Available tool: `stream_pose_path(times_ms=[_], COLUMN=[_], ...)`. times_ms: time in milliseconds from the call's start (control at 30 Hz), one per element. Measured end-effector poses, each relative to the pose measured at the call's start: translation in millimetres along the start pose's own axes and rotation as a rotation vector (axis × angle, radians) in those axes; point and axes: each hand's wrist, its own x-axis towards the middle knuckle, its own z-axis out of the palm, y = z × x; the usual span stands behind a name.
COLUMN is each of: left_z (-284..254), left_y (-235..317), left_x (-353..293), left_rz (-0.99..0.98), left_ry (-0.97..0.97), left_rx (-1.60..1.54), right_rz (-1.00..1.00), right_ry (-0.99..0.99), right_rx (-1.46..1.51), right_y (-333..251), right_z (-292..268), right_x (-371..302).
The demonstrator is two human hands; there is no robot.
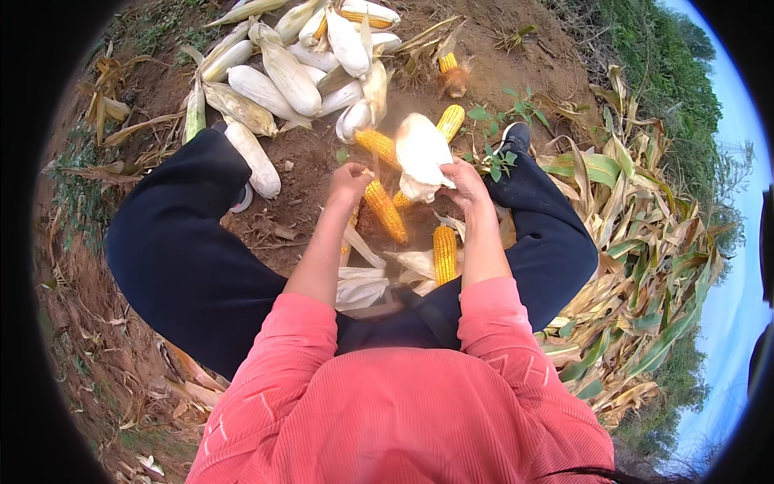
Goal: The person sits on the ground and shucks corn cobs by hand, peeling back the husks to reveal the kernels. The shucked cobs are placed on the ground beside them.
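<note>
We see papery, matt husk [421, 153], bumpy yellow corn cob [385, 210], ribbed pink cloth sleeves [294, 339], and rough, crumbly soil [302, 173].

Bare soil [306, 157] carries unhusked ears [278, 77] beyond the fingers; husked cobs [445, 254] and husks [361, 284] lie below them.

No packaging or signage here

No packages, labels, signs or screens show anywhere on the bare soil or among the plants around it.
</note>
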Motion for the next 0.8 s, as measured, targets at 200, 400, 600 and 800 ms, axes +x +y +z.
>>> stream_pose_path(times_ms=[200, 400, 600, 800], left_z=[-9, -11, -23, -21], left_y=[6, 4, 60, 69], left_x=[2, 8, -38, -55], left_rz=[-0.006, 0.042, 0.02, 0.076], left_ry=[0.227, 0.545, 0.102, -0.306], left_rx=[-0.165, -0.042, 0.728, 1.145], right_rz=[-0.255, -0.529, -0.383, -0.302], right_ry=[0.352, 0.234, 0.114, -0.171], right_rx=[-1.373, -0.635, -0.114, 0.459], right_y=[-21, -37, -39, -55], right_z=[17, 27, 19, 30], right_x=[-19, -21, -20, -43])
